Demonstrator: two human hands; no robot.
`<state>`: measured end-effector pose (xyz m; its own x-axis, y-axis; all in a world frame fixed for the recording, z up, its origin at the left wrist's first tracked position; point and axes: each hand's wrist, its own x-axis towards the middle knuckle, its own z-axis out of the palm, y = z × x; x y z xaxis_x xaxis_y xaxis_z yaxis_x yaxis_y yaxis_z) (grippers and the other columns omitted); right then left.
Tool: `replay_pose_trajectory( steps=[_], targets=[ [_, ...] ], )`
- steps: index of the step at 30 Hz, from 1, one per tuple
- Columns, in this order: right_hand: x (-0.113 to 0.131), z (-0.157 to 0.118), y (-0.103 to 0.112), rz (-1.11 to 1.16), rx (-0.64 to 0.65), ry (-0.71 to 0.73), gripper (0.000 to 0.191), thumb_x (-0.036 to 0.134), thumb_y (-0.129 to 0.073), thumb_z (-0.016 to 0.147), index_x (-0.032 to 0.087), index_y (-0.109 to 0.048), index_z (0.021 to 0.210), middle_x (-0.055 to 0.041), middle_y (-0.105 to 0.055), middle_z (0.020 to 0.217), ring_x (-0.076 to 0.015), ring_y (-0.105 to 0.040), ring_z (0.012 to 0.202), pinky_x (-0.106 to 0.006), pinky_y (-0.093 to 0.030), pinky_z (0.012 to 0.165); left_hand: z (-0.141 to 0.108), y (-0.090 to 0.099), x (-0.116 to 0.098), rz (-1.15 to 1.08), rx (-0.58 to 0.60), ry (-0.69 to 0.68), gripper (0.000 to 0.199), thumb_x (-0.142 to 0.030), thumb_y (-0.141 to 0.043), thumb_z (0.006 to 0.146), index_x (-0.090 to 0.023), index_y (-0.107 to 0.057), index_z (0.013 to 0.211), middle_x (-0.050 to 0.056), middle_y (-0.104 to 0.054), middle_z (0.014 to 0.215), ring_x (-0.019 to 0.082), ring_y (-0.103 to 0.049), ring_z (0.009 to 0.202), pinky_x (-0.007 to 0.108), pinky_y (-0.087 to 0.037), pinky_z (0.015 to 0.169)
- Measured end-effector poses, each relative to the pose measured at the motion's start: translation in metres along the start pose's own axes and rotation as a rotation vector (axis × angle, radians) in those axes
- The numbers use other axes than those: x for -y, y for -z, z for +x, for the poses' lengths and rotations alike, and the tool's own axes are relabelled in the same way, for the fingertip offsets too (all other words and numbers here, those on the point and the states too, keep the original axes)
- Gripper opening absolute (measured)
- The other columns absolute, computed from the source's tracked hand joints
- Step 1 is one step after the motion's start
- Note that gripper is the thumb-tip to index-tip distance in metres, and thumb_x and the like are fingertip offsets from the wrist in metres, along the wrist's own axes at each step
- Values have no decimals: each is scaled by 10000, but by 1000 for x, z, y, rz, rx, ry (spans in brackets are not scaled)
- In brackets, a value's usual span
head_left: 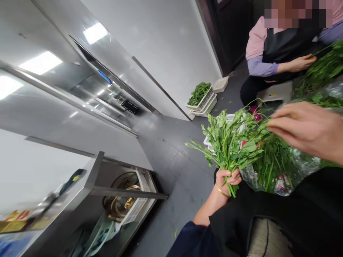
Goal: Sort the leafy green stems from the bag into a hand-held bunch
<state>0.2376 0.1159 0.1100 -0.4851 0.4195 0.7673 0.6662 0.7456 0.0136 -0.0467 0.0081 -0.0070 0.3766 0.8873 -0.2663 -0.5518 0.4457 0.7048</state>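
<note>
A bunch of leafy green stems (227,142) stands upright in my left hand (228,178), whose fingers wrap round the lower stems. Thin tendrils reach from the bunch toward the right. My right hand (302,128) is beside them with thumb and fingers pinched together; what lies between the fingertips is too small to make out. Below my right hand, more long green stems (272,164) lie in a clear plastic bag (308,160). A white basket (237,123) shows partly behind the bunch.
Baskets of greens (205,103) and a small white tray (220,85) sit on the floor by the wall. A seated person (284,50) at upper right handles greens (324,66). A steel shelf (128,194) with pot lids stands at lower left.
</note>
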Motion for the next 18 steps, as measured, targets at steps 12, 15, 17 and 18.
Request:
replay_pose_trajectory(
  steps=[12,15,17,18],
  targets=[
    [24,38,-36,23,58,160,134,240,-573,877,186,-679,815,-38,-675,852,-188,-602,935,-443,-348,1098,-8,-14,4,-66,84,88,343,-400,-692,555,-184,-426,550,-86,-220,396,33,-166,360,252,-78,421],
    [28,41,-30,335,36,-157,114,228,-587,832,167,-657,765,-47,-675,833,-154,-602,801,-397,-451,961,-4,-9,10,-73,130,119,381,-452,-687,540,-199,-402,527,-93,-171,371,40,-161,345,255,-59,408],
    [25,44,-26,689,-81,-502,87,237,-622,796,162,-649,760,-47,-672,799,-147,-619,771,-344,-490,829,-1,-4,15,-74,144,124,406,-481,-677,533,-209,-378,509,-93,-147,348,42,-155,326,260,-43,400],
    [22,47,-23,864,-167,-654,85,245,-646,776,162,-638,760,-45,-666,785,-151,-631,769,-332,-494,785,0,-1,18,-73,146,120,415,-495,-668,540,-213,-365,503,-94,-136,339,42,-147,318,262,-37,397]
  ],
)
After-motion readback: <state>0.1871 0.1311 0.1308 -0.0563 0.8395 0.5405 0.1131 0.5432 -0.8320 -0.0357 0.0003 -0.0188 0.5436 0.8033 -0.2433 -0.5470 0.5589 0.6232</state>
